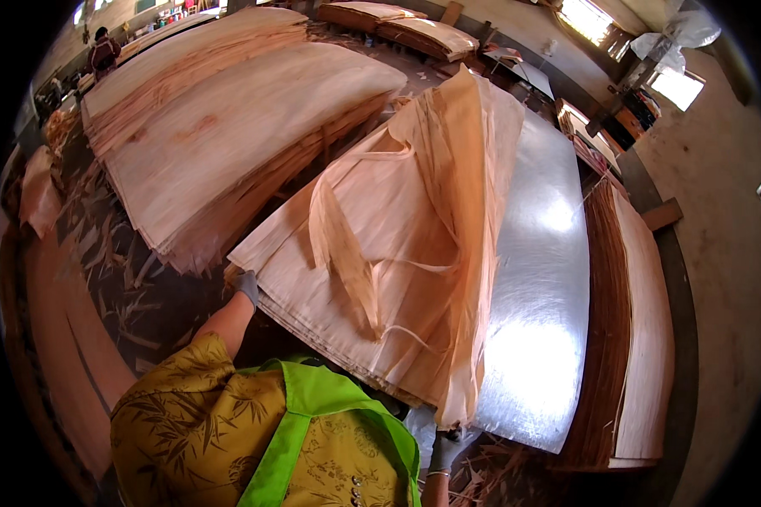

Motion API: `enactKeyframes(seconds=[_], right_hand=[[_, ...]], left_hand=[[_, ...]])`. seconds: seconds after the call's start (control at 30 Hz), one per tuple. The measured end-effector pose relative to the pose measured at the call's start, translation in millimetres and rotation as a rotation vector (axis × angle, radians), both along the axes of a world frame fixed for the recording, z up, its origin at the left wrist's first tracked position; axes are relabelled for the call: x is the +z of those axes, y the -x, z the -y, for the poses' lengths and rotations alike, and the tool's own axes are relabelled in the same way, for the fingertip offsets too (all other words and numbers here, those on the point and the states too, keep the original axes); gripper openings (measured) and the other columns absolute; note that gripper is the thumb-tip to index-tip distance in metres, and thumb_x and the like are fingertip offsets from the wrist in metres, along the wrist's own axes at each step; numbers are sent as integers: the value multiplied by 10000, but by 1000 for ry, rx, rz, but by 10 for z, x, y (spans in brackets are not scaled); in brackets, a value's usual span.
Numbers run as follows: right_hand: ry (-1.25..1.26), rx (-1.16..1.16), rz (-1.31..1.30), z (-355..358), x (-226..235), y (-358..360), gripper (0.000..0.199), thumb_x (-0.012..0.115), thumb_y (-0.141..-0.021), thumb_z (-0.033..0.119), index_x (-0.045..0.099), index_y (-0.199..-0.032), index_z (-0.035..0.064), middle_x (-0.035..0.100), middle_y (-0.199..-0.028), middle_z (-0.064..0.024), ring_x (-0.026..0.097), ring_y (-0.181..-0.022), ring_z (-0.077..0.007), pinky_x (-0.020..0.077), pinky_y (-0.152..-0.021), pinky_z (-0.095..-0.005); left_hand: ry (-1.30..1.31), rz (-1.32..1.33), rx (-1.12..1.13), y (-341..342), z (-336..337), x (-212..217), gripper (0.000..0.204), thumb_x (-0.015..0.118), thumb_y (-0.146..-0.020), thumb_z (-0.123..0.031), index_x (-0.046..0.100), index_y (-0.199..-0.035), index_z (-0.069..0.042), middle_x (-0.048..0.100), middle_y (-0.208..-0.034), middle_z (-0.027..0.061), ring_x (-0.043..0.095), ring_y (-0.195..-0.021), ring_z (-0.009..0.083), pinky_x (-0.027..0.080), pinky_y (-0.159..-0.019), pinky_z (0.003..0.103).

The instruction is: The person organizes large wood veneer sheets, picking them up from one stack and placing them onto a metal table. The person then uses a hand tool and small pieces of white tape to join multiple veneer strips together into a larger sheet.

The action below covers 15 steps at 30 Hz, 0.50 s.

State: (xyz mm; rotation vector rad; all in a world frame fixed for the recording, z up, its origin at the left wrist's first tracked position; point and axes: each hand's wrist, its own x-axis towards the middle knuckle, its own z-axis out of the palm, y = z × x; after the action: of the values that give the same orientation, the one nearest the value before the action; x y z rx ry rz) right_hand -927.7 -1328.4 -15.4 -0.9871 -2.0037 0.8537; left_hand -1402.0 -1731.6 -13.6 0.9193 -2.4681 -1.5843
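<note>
Workshop floor (177,297): scraps (117,283). Veneer (404,221), centre: mostly laid flat; raised fold (484,211) towards three o'clock, seemingly not yet flattened. Edge gripped at five o'clock by right hand (448,449); left hand (247,287) placed between eight and nine, grip hidden.

Before the person (203,422), a strip (345,258) lies on the veneer sheets (287,275). Right of these extends the counter (539,270), then a side stack (644,338); left and beyond stands a far stack (254,127), with scraps (118,279) farther left.

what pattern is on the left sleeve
Dark leaf sprays on mustard yellow; the left sleeve shows best in the head view.
</note>
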Motion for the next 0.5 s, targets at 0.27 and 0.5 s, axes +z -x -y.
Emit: enactKeyframes(seconds=[0.27,0.5], right_hand=[[23,24,291,197,158,132,393,716,-633,113,604,-983,-24,563,-986,-130,548,-961,-294,431,-879,-343],[74,-33,-47,55,-135,59,537,731,-630,71,528,-1121,-12,546,-1049,-102,525,-978,-216,412,-891,-302]], left_hand=[[-100,-201,151,81,203,-213,278,576,-716,-149,653,-946,-14,662,-975,123,617,-916,252,470,-784,351],[-241,-150,105,83,-53,-213,143,537,-756,-152,585,-825,-36,621,-814,106,574,-725,254,454,-675,370]])
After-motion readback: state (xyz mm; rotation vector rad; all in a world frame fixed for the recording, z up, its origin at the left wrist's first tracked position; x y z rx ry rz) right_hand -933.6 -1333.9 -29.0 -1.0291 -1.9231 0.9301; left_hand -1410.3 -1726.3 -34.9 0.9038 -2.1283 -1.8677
